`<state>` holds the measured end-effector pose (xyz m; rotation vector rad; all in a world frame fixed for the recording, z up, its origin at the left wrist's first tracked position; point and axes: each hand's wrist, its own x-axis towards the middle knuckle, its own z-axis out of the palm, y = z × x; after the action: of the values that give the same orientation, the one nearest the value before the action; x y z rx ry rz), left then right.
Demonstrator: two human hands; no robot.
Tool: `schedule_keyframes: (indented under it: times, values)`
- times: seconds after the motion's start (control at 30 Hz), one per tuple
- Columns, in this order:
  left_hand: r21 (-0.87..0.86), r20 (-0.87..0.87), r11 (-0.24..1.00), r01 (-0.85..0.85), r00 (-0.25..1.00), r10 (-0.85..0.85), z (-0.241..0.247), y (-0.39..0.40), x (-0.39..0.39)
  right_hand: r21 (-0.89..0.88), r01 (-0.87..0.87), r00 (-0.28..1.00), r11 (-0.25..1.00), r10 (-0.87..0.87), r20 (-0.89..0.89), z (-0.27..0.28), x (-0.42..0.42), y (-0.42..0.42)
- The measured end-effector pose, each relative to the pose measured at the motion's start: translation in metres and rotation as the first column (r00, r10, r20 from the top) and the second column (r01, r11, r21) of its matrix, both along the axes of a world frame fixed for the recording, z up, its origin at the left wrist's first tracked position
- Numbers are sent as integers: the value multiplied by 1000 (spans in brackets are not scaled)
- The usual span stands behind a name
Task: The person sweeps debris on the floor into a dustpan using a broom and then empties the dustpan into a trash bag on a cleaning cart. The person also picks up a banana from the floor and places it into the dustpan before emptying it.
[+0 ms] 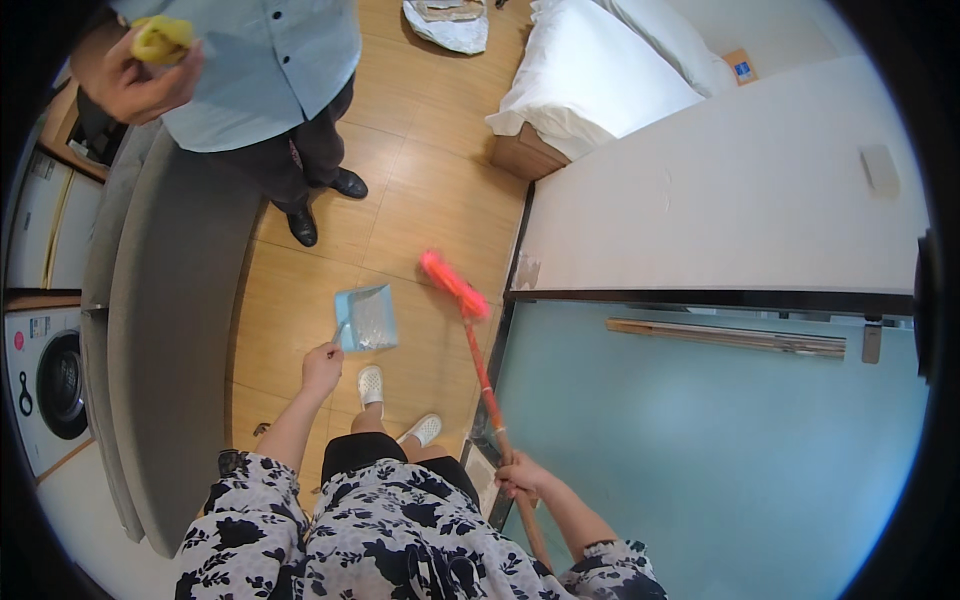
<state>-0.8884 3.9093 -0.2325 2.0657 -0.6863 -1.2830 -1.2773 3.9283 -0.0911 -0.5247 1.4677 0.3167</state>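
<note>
My left hand [323, 369] grips the handle of a light blue dustpan [343, 319], which is held low over the wooden floor [300, 292]; whether it touches the boards I cannot tell. Greyish debris or a worn patch shows inside the pan. My right hand [523, 475] is closed around the orange-red pole of a broom [483, 373]. At the pole's far end, the broom's bright pink head [454, 286] is ahead and to the right of the dustpan, apart from it. The head looks slightly blurred.
A person in a light blue shirt [262, 67] stands ahead left, a yellow object [161, 39] in one hand. A grey sofa [172, 337] runs along the left, with a washing machine [52, 382] beyond. Right are a frosted glass door [697, 450] and a bed [592, 75]; ahead lies a white bag [450, 30].
</note>
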Motion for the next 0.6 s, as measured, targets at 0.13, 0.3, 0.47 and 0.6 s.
schedule_keyframes:
  times: [0.13, 0.3, 0.47, 0.6]
  values:
    - [185, -232, 979, -90, 964, 132, 19, -16, 2, 185, -52, 971, 981, 6, 241, 24, 22, 17]
    - [310, -515, 947, -89, 821, 246, 26, -15, 11, 66, 5, 955, 998, -25, 296, 73, 26, 30]
    - [256, -661, 962, -99, 708, 249, 66, -12, -38, -123, 58, 923, 991, -6, 385, 21, 40, -33]
    - [128, -812, 945, -303, 515, 275, 112, -32, -98, -264, 0, 929, 965, 97, 357, -21, 81, -125]
